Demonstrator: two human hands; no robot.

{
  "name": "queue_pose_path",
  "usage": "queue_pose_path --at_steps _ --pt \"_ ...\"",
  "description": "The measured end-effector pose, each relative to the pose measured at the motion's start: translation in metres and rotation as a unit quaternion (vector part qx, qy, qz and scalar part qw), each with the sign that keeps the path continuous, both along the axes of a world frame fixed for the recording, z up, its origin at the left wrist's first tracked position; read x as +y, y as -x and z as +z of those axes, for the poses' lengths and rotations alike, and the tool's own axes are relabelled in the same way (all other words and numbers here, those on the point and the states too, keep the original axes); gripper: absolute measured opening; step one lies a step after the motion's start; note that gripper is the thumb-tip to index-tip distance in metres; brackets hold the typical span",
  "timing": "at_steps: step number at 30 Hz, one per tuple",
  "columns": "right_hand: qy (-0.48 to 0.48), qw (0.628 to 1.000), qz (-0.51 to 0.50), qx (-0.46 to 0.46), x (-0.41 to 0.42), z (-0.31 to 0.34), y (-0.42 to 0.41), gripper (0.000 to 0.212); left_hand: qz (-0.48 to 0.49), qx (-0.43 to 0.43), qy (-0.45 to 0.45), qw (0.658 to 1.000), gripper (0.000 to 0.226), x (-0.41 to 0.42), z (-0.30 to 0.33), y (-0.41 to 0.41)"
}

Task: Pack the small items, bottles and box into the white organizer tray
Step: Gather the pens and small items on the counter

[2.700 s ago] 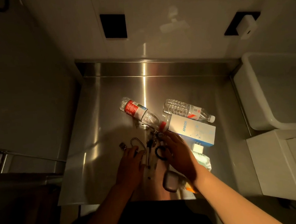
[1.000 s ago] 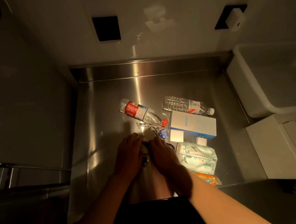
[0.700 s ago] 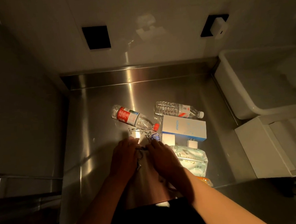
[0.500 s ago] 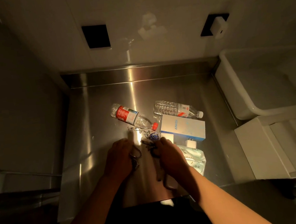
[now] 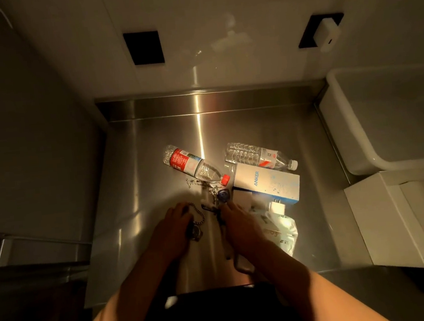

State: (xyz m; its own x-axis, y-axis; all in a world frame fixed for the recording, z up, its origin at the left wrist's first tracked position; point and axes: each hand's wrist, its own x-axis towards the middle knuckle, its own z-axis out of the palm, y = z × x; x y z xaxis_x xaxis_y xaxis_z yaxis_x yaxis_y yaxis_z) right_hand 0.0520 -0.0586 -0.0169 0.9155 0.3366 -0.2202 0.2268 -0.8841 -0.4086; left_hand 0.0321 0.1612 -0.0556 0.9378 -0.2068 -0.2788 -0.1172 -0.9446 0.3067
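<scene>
- The left hand (image 5: 172,227) is lying palm-down, fingers curling over a dark round item (image 5: 194,232).
- The right hand (image 5: 240,225) is lying palm-down on the counter (image 5: 144,192); its grip cannot be determined.
- The box (image 5: 267,184) is lying beyond the right hand; the white organizer tray (image 5: 366,218) is sitting to the right.

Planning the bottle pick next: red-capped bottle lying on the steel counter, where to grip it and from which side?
Probably from above, across the red-labelled body of the red-capped bottle. It lies flat, base far-left, cap near-right; the neck end nearly touches the Anker box and chains, while the labelled half is unobstructed.
</scene>
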Motion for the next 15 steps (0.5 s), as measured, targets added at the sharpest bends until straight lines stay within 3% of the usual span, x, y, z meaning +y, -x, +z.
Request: queue_pose_path --at_steps 8,15 --pt "0.003 1.0 -0.021 -0.001 0.009 -0.007 0.003 0.036 0.019 0.0 -0.034 0.999 0.031 -0.011 0.006 0.005" --pt "-0.01 0.998 -0.058 0.008 0.011 0.0 0.002 0.041 0.049 0.008 0.054 0.997 0.038 -0.008 0.005 0.008"
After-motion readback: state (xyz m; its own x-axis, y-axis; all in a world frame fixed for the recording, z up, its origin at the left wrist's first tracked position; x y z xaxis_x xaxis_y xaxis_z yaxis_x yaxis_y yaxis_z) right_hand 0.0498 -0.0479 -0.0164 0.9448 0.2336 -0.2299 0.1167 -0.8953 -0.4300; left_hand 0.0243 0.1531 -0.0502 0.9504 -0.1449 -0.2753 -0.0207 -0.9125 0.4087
